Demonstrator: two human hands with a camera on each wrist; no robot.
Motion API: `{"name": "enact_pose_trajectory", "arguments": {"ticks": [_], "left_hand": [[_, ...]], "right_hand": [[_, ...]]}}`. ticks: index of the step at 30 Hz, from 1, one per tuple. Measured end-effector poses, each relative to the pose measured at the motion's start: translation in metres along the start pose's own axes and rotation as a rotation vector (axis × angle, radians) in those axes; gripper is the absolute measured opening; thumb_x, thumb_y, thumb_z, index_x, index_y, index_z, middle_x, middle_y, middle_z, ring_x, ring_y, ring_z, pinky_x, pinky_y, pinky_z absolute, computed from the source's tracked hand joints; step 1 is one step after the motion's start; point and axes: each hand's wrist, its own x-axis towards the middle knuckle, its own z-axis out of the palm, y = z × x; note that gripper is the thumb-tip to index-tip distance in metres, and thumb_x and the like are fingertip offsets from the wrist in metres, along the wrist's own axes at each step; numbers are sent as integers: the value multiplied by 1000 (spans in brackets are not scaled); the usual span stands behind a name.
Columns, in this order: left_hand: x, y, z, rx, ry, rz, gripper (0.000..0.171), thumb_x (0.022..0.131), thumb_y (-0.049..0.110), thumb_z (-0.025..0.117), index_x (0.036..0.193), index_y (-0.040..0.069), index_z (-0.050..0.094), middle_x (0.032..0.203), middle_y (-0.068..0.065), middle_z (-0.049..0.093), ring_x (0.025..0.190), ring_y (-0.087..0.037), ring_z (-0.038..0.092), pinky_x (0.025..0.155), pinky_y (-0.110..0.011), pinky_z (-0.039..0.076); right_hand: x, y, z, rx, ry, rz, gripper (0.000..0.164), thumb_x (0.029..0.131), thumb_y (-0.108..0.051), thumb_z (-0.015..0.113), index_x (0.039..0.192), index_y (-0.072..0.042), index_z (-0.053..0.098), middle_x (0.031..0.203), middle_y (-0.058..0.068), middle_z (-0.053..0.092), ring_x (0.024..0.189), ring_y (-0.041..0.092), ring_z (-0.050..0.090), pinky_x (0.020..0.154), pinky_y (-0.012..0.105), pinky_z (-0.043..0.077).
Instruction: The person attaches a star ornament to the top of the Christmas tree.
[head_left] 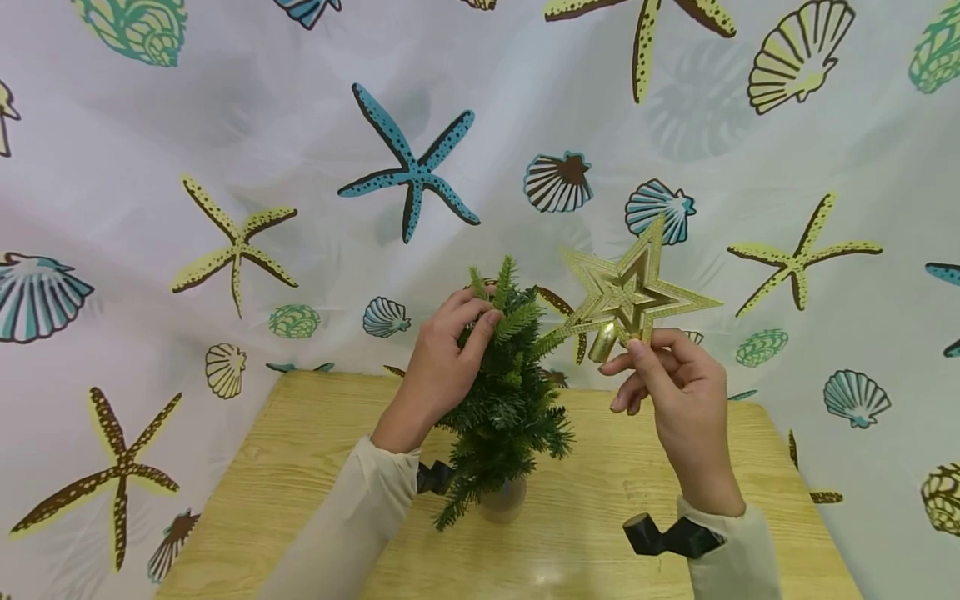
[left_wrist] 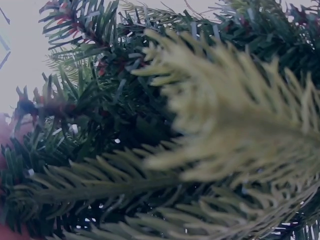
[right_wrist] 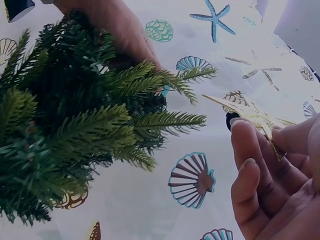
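Note:
A small artificial Christmas tree [head_left: 510, 408] stands upright on a pale round base [head_left: 504, 502], mostly hidden by its branches. At its top, my left hand [head_left: 442, 354] holds the upper sprigs between thumb and fingers. Some of those fingertips are hidden by greenery. Off to the tree's right, my right hand [head_left: 686, 396] pinches a gold star tree topper [head_left: 626, 292] by a lower point. The star's short socket [head_left: 602, 343] points downward, apart from the tree. Blurred needles [left_wrist: 215, 115] fill the left wrist view, while the right wrist view shows the star [right_wrist: 257, 119] nearly edge-on.
The tree stands on a light wooden table [head_left: 600, 492]. Behind it hangs a white curtain [head_left: 300, 150] printed with starfish and shells. A black strap piece [head_left: 667, 536] sits at the right wrist, and another [head_left: 433, 477] at the left.

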Motion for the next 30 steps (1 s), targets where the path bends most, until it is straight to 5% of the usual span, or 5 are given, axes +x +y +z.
{"name": "enact_pose_trajectory", "arguments": {"ticks": [30], "left_hand": [[-1,1,-1,-7,1,-4,31,111,28,51,118,8,74,148,-5,55,140,-26,49,111,-50,43]], "right_hand": [[69,-27,52,134,-50,-116,21,106,-13,63,100,7,62,84,14,76,47,30,61,48,33,51]]}}
